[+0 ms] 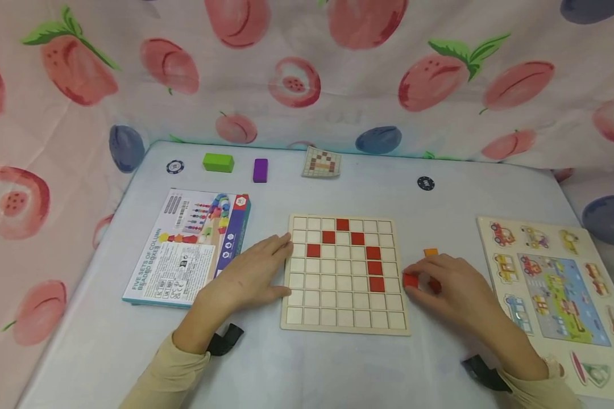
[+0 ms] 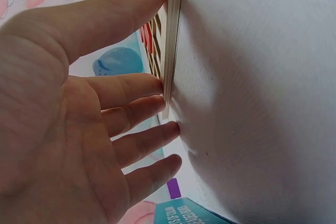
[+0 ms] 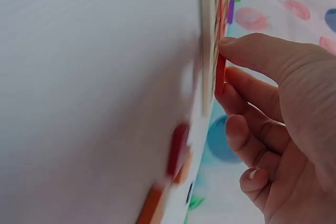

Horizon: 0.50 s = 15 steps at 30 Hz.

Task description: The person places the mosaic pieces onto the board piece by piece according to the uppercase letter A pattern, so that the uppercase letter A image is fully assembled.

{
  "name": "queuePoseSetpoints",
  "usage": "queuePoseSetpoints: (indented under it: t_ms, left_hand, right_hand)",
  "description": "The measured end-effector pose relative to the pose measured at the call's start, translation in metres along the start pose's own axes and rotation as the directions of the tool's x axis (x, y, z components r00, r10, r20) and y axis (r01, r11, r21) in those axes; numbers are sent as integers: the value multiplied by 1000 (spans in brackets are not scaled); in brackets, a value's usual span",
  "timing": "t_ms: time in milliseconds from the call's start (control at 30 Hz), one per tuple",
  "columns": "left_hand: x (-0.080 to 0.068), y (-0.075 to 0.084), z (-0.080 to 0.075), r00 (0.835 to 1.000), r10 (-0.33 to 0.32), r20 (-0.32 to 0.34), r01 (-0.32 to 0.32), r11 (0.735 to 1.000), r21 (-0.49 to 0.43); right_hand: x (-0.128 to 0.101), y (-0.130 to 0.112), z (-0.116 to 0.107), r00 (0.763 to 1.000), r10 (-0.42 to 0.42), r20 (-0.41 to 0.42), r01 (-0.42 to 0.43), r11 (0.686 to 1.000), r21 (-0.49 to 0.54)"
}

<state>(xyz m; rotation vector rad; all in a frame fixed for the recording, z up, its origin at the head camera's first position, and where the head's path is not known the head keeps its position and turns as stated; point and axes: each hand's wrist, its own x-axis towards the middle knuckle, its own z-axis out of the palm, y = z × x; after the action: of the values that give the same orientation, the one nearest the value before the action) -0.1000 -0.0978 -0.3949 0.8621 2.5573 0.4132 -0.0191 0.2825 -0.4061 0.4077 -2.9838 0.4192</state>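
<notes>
While the left hand (image 1: 253, 276), fingers extended, touches the left edge of a gridded board (image 1: 328, 282), a red tile (image 1: 411, 280) is at the board's right edge (whether they touch, I cannot tell), pinched by the nearer right hand (image 1: 457, 287), just left of its palm. The right wrist view shows what the head view does not: the tile edge-on, thin, roughly parallel to the board.

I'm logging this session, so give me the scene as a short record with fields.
left hand: touches left edge of wooden grid board
right hand: pinches red square tile near board's right edge
near right hand: orange piece
red tiles on board: seven
left of board: beaded-boxes carton
right of board: vehicle puzzle
beyond board: pattern card, green block, purple block, two poker chips
</notes>
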Motion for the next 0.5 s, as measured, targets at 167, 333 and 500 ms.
queuePoseSetpoints:
  t_ms: [167,333,500]
  left_hand:
    - [-1,-1,-1,1000,-6,-3,6,1000,-11]
    - [-2,-1,-1,1000,-14,0,14,1000,-16]
    - [-1,0,0,1000,-20,5,20,1000,-20]
  right_hand:
    - [26,-26,5,998,-55,-2,55,997,49]
    - [56,-63,21,990,-130,51,126,990,69]
    - [79,-98,38,972,-217,94,212,975,63]
